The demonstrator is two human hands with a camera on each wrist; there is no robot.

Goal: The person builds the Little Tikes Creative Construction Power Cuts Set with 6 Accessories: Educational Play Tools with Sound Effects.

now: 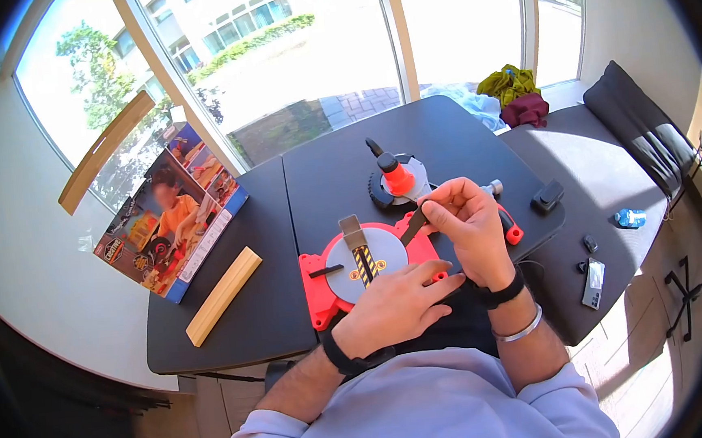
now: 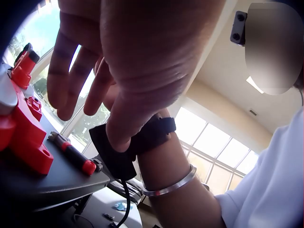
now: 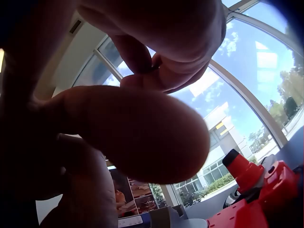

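In the head view my right hand is raised over the right side of the red toy saw base. Its thumb and index finger pinch a small flat dark strip, which slants down to the left. My left hand hovers low over the base's near edge, fingers loosely extended toward the right wrist and holding nothing. A grey round turntable with a yellow-and-black striped slot lies on the base, with an upright grey piece at its far side. Behind stands a red saw head with a grey disc.
A tool with a silver head and red-ended handle lies right of my right hand. A black case sits near the table's right edge. To the left are a wooden block and a printed toy box; a phone rests on the bench.
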